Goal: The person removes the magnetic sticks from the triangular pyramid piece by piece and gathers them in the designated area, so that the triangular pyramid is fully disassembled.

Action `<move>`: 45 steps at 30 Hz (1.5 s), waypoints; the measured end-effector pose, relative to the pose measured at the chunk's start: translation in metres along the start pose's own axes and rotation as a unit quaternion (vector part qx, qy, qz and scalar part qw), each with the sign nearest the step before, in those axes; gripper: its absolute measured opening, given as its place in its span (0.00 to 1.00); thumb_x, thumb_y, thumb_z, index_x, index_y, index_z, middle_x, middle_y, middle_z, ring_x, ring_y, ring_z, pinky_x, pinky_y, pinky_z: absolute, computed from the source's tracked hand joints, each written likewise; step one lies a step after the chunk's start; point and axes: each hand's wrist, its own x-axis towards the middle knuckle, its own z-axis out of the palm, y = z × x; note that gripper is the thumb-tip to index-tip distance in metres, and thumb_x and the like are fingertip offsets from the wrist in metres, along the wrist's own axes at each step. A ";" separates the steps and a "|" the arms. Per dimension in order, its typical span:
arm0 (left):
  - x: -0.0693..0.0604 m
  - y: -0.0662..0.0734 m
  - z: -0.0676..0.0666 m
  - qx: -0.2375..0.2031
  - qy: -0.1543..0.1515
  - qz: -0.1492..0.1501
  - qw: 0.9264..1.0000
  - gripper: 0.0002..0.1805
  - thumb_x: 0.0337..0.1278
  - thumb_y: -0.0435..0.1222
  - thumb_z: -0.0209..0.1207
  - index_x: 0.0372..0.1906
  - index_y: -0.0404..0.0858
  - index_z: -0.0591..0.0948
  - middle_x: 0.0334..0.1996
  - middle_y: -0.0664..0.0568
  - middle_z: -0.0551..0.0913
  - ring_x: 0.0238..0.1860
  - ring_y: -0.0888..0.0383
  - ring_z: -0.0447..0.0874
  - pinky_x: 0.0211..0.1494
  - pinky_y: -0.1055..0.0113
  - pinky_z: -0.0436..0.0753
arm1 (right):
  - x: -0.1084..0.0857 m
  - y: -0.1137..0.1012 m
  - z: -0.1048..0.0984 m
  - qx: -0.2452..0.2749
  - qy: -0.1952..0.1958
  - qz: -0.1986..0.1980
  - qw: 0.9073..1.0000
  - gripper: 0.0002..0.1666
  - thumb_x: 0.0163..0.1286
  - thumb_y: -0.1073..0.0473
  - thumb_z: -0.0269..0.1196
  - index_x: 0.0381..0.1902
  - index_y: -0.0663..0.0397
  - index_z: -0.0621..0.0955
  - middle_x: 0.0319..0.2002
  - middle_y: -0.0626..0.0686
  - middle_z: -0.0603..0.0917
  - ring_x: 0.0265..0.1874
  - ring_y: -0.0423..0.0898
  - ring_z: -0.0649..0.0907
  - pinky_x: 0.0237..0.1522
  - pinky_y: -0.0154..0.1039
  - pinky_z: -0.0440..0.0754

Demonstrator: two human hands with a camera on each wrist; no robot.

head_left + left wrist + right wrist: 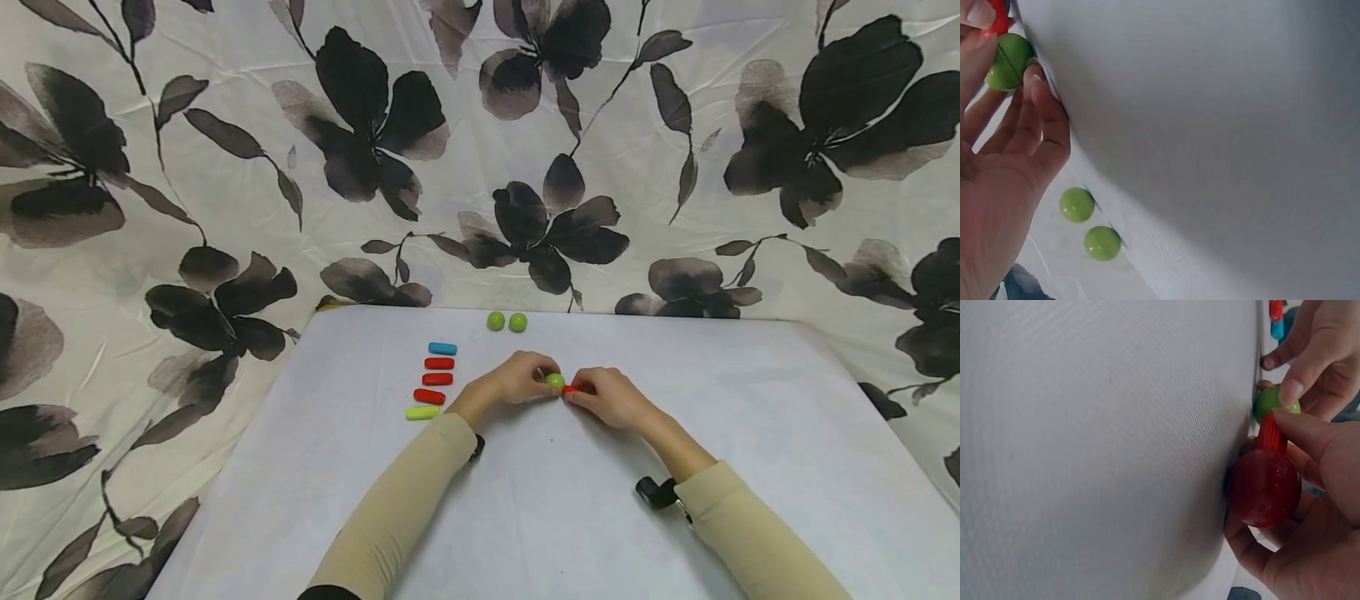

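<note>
Over the middle of the white table, my left hand (516,379) pinches a glossy green ball (555,381) between thumb and fingers. Facing it, my right hand (611,396) grips a short red stick (1270,434) with ridges along its side. One end of that stick meets the green ball; whether it sits inside the ball cannot be told. At its other end is a dark red ball (1264,487), seen in the right wrist view within the curve of my right fingers. In the head view the right hand hides this red ball.
Left of my hands lies a column of loose sticks: a blue one (442,348), three red ones (437,379) and a yellow-green one (422,412). Two more green balls (496,321) sit near the far table edge (637,315). Behind hangs a flower-patterned cloth (465,150).
</note>
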 end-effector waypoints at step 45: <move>0.001 -0.008 -0.009 -0.064 0.007 -0.054 0.996 0.18 0.70 0.38 0.63 0.59 0.33 0.80 0.45 0.48 0.83 0.34 0.60 0.82 0.39 0.71 0.82 | -0.002 0.002 -0.006 0.028 -0.016 0.006 0.999 0.09 0.74 0.55 0.65 0.35 0.54 0.83 0.26 0.47 0.79 0.26 0.42 0.75 0.32 0.39 0.72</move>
